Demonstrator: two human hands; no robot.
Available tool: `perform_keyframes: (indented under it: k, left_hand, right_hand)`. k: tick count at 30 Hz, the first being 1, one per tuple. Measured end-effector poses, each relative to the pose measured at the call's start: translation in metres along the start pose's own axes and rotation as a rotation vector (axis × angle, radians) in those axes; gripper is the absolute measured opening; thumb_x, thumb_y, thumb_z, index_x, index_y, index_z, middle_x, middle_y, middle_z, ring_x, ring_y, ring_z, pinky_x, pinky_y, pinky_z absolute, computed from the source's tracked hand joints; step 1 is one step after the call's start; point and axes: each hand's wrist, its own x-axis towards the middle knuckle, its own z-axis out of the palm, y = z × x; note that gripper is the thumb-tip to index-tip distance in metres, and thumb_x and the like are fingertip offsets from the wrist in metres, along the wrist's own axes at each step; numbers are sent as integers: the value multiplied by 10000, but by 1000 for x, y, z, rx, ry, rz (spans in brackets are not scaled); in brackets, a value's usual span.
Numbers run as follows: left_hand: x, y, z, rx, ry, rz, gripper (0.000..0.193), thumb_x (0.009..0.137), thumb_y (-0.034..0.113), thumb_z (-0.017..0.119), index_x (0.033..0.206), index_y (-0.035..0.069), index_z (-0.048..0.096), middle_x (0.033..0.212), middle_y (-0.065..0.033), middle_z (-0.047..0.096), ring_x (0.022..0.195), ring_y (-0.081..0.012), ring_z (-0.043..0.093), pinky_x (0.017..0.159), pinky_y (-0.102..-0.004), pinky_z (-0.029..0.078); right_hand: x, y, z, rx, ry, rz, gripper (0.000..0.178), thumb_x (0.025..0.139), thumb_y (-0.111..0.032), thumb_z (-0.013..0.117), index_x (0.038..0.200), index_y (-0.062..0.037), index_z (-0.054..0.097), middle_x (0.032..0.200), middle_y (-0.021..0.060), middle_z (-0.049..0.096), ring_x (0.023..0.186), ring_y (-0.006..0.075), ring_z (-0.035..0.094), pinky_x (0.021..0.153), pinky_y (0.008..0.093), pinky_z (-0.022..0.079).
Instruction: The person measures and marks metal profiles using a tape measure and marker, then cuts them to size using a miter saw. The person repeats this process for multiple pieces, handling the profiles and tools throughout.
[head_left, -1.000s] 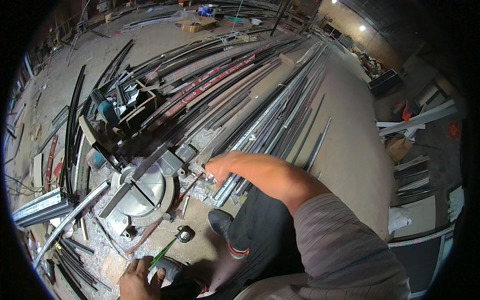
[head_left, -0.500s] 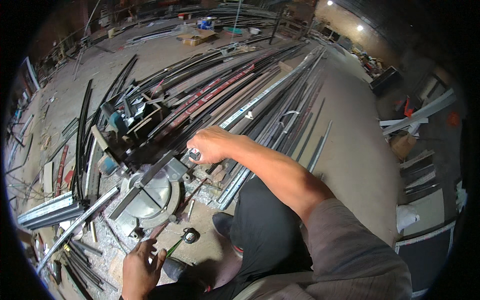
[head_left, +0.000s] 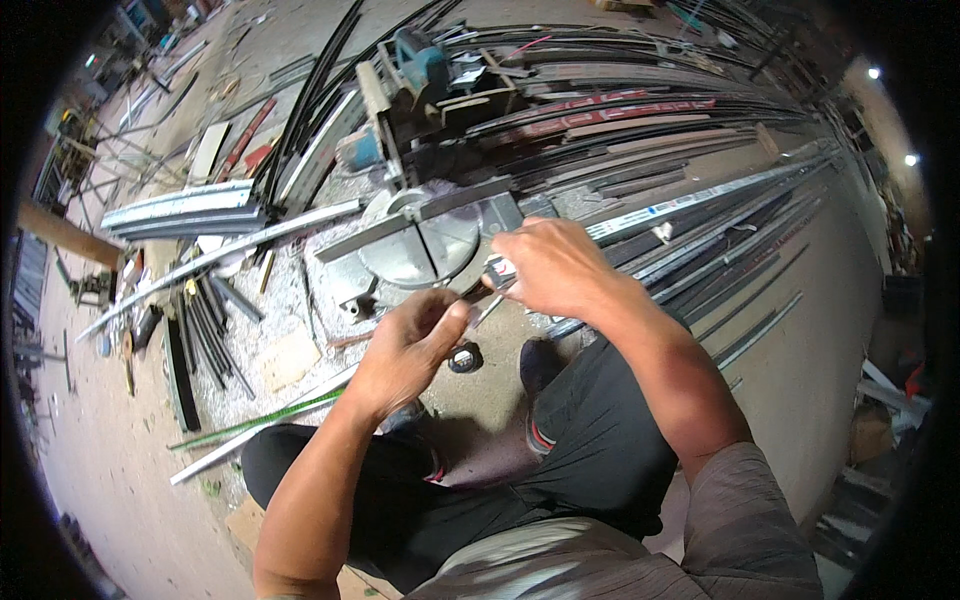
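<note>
My right hand (head_left: 550,262) is closed round a small black-and-white object (head_left: 499,268), mostly covered by the fingers. It is held just off the right side of the round silver saw table (head_left: 385,250) of a mitre saw. To its left, my left hand (head_left: 415,335) has its thumb and fingers curled together; whatever is at the fingertips is too small to name. A thin pale stick (head_left: 490,307) shows between my hands. Below them a round black tape measure (head_left: 464,357) lies on the floor. A green tape blade (head_left: 265,413) stretches out left of my left forearm.
Behind the saw table stands its blue-green motor housing (head_left: 420,58). A long silver profile (head_left: 225,255) runs left from the saw. Many dark and red bars (head_left: 600,115) fan out at the far right. Short black offcuts (head_left: 210,340) lie on the left.
My left hand has come up and right, toward my right hand. The view has swung left, so the saw shows further right and higher. My right hand still holds the small object.
</note>
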Motion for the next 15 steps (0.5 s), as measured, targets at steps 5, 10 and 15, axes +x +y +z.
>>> perform_keyframes:
  k: [5, 10, 15]
  left_hand:
    - [17, -14, 24, -273, -27, 19, 689, 1104, 551, 624, 1468, -31, 563, 1235, -89, 686, 1108, -174, 658, 957, -356, 575]
    - [25, -10, 35, -382, -57, -2, 673, 1108, 611, 566, 1413, 12, 601, 1224, -75, 679, 1134, -197, 653, 985, -384, 567]
    - [39, -16, 45, -494, -68, -36, 568, 1116, 600, 554, 1275, 62, 646, 1153, -47, 663, 1093, -177, 646, 974, -377, 568]
  right_hand:
    - [-4, 3, 3, 62, 34, 15, 317, 867, -220, 839, 1063, -31, 676, 922, 249, 734, 927, 456, 724, 823, 543, 566]
    - [-9, 10, 7, 113, -23, -20, 362, 834, -60, 801, 1147, -31, 623, 959, 252, 710, 966, 475, 706, 831, 547, 546]
    - [-11, 14, 13, 173, -10, -79, 394, 835, -47, 796, 1176, -30, 599, 976, 258, 702, 977, 494, 686, 847, 560, 538]
